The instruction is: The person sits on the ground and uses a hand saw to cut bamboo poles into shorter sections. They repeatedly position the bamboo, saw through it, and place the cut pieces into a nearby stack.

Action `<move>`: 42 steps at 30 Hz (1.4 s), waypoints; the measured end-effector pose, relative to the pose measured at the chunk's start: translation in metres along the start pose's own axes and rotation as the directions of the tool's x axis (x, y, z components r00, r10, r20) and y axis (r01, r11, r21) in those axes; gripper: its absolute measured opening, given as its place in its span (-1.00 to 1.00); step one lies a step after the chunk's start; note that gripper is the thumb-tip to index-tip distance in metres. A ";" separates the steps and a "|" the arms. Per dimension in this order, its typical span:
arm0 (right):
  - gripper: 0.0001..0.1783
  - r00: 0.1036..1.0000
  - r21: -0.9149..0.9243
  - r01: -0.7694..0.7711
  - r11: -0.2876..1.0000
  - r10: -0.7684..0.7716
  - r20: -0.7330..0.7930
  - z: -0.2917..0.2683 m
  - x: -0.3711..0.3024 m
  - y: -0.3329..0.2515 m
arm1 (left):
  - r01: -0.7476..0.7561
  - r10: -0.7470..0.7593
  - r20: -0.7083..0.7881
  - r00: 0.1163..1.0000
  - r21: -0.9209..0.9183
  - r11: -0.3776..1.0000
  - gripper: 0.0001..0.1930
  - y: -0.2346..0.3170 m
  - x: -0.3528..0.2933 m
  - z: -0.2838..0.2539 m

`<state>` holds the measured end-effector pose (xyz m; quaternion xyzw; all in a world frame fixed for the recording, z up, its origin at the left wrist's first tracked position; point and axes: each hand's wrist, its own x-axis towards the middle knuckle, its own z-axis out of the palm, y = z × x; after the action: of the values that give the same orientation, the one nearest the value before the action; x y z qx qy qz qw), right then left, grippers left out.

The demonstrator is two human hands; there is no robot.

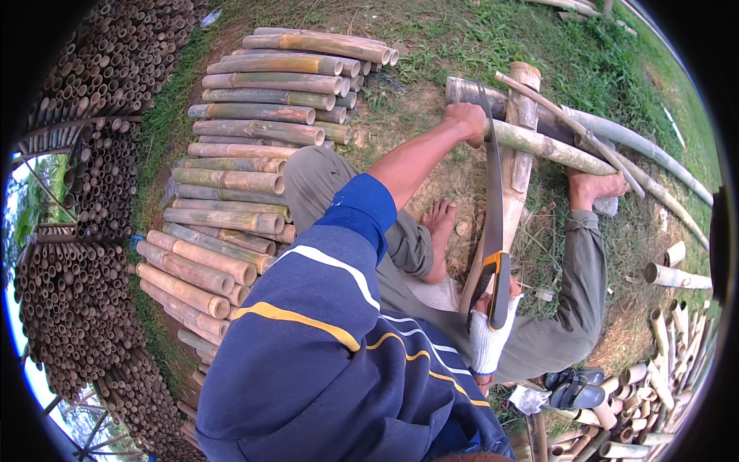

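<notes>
My bare left hand point(466, 123) is closed round the near end of a pale green bamboo pole point(550, 148), which rests across a bamboo support post point(517, 173). My right hand point(493, 339), in a white knitted glove, grips the orange and black handle of a handsaw point(495, 192). The saw's long blade runs away from me, and its far part crosses the pole just right of my left hand. My bare right foot point(596, 187) is up against the pole's right part. A darker bamboo piece point(469, 91) lies behind the pole.
Cut bamboo lengths point(254, 112) are stacked in a long row at left. Beyond stand tall heaps of bamboo tubes point(77, 300). Offcuts point(639, 400) and dark sandals point(576, 389) lie at lower right. A thin bamboo stick point(573, 123) and longer poles point(639, 138) reach right over grass.
</notes>
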<state>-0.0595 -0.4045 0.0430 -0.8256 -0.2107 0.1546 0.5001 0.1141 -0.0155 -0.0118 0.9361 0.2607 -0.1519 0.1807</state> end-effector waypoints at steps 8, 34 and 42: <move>-0.41 0.992 0.286 -0.059 0.956 0.024 0.125 0.055 0.105 -0.016 | 0.096 -0.094 -0.085 0.992 0.016 0.995 -0.58 -0.032 -0.022 0.004; -0.38 0.994 0.290 0.107 0.951 -0.111 -0.002 0.082 0.146 -0.011 | 0.101 -0.101 -0.002 0.995 0.083 0.991 -0.42 -0.021 -0.019 -0.022; -0.29 0.980 0.135 -0.176 0.975 0.160 0.120 -0.012 -0.016 -0.026 | 0.059 -0.059 0.007 0.998 0.062 0.996 -0.43 -0.032 -0.016 -0.010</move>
<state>-0.0729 -0.4106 0.0726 -0.7923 -0.1550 0.2557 0.5318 0.0855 0.0068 -0.0052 0.9325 0.2826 -0.1692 0.1483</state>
